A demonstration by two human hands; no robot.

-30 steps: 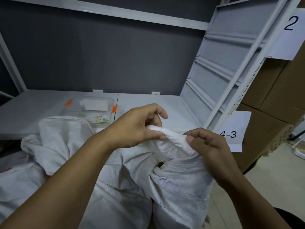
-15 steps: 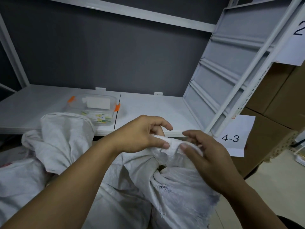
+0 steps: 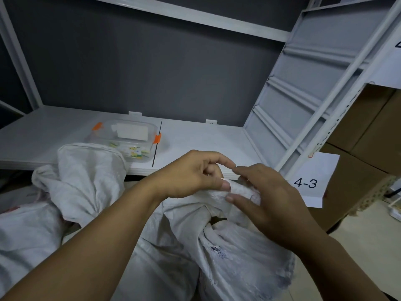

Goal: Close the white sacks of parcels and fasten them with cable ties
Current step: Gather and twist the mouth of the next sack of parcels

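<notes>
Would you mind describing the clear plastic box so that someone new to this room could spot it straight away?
Start at the white shelf along the dark grey wall. The box sits on its left half, just behind the top of the left sack. It is the only see-through thing there, with orange clips on its sides and a white label on its lid.

Container (image 3: 128, 137) on shelf (image 3: 206, 140), behind sack (image 3: 217, 257).
</notes>
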